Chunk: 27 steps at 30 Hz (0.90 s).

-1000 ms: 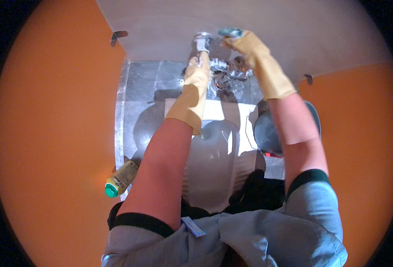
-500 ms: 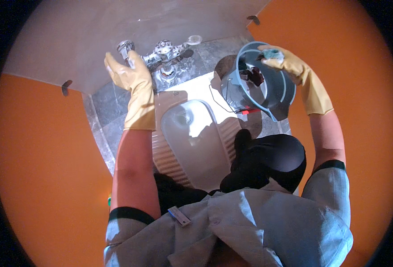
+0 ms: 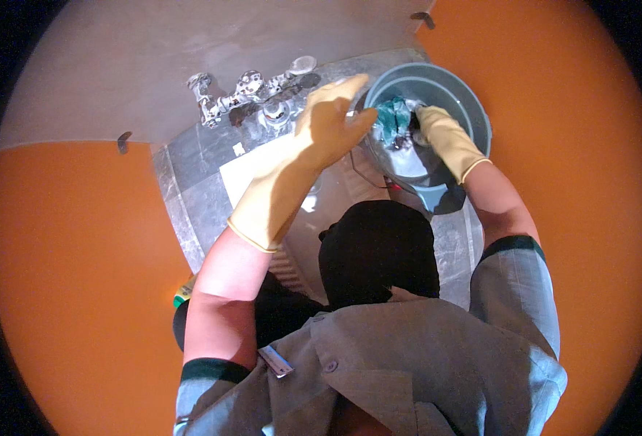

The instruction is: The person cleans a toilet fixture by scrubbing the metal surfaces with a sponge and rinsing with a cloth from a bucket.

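Note:
A grey-blue bucket (image 3: 475,109) with water stands at the upper right on the tiled floor. My right hand (image 3: 444,138), in a yellow rubber glove, reaches down inside it and grips a teal cloth (image 3: 393,116) at the water. My left hand (image 3: 330,122), also in a yellow glove, hovers with fingers extended at the bucket's left rim and holds nothing. Below my left forearm lies a white squat toilet pan (image 3: 259,171), partly hidden by the arm.
Metal taps (image 3: 241,91) stick out of the grey wall behind the pan. Grey floor tiles (image 3: 190,196) surround it, with orange walls on both sides. A bottle with a green cap (image 3: 183,294) peeks out by my left elbow. A dark shape (image 3: 379,251) blocks the middle.
My view swung right toward the bucket. My left hand left the taps and moved over to the bucket's rim. My right hand went down into the bucket with the cloth.

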Available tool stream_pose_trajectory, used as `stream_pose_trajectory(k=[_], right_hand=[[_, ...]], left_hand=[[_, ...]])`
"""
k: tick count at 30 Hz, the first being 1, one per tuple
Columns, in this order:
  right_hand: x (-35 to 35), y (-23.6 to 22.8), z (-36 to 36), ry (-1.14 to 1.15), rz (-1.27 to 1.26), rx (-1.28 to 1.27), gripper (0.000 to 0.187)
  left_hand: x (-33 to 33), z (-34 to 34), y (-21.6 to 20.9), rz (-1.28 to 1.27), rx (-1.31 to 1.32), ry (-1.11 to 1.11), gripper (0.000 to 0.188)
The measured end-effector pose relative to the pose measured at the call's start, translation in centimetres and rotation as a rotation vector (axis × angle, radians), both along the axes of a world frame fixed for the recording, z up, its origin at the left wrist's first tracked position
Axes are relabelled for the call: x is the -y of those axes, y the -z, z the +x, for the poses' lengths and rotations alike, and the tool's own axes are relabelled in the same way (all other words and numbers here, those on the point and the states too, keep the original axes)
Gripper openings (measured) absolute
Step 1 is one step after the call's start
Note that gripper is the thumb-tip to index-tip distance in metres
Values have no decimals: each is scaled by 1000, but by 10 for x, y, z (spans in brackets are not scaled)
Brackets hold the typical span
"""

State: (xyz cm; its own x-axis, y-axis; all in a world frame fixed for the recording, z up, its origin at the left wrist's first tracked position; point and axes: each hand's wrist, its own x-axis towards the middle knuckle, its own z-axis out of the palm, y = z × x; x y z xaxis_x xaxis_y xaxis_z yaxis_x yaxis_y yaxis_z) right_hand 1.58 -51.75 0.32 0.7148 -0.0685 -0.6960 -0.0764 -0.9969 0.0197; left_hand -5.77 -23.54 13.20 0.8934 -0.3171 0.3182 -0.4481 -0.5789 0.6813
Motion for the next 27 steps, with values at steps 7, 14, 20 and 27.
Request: stream_pose_trajectory(k=[7,14,20,27], right_hand=[[-34,61,-7,-264,-102,-273,47],[4,-70,-13,115,646,-227,29],[52,-119,-4,85,1089,-213,22],[11,-2,-26,-412,126,-178,51]], left_hand=[[25,5,14,-7,-15,113,48],[15,11,12,-79,-320,184,49],[12,18,6,-35,-404,223,53],[12,19,6,-169,-573,175,52]])
